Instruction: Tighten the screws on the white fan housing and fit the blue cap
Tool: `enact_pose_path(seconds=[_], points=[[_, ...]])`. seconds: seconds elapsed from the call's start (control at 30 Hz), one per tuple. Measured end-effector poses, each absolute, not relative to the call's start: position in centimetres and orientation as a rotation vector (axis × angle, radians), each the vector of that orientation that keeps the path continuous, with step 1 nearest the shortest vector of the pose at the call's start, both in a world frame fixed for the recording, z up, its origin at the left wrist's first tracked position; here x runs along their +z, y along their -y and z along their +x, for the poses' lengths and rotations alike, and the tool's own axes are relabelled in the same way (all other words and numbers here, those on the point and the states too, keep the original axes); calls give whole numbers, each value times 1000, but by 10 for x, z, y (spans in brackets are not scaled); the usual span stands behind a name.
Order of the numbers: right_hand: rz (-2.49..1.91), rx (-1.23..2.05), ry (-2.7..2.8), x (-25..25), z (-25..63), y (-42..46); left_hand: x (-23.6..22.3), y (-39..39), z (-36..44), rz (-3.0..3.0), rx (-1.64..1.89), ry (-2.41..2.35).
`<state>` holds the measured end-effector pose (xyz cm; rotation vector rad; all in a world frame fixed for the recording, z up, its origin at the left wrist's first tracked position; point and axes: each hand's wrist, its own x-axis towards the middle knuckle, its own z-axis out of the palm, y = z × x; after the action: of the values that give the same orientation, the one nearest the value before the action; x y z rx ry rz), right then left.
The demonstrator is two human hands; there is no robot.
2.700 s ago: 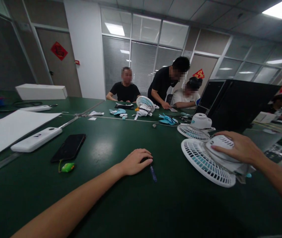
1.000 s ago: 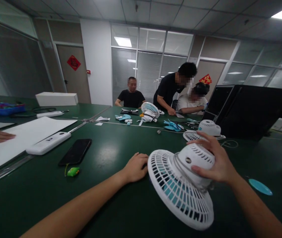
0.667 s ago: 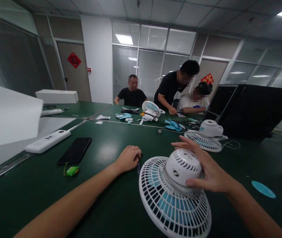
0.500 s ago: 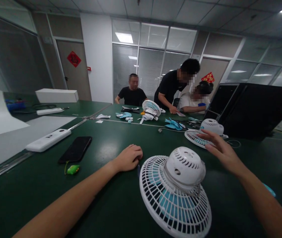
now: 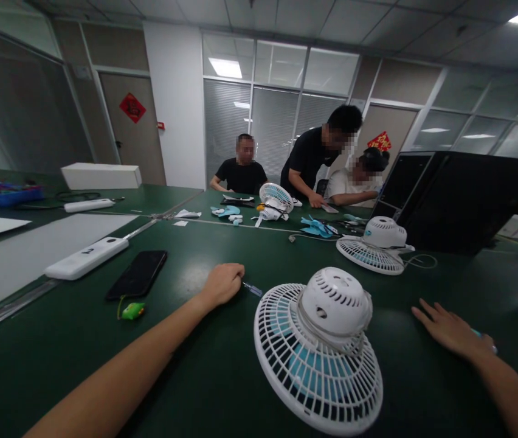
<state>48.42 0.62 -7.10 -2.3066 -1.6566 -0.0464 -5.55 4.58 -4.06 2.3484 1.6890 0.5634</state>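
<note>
Head view: the fan head (image 5: 337, 299) lies face-down on the table (image 5: 213, 383), nearer the left hand (image 5: 223, 285) than the right hand (image 5: 453, 328).
The curled left hand grips a screwdriver (image 5: 253, 289) by its shaft, long axis toward the fan head's rim; the right hand is open.

Black phone (image 5: 138, 275) with a green charm (image 5: 133, 311) beside a long white device (image 5: 86, 260), a white box (image 5: 101, 177) farther back
</note>
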Motion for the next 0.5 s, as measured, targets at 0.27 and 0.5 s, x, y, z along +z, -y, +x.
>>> enact_pose_path(seconds=[0.27, 0.5], points=[[-2291, 49, 1874, -79, 438, 8, -47, -61, -61, 1895, 872, -1670], [-1834, 25, 2247, -78, 380, 61, -54, -74, -47, 1533, 1025, -1436]])
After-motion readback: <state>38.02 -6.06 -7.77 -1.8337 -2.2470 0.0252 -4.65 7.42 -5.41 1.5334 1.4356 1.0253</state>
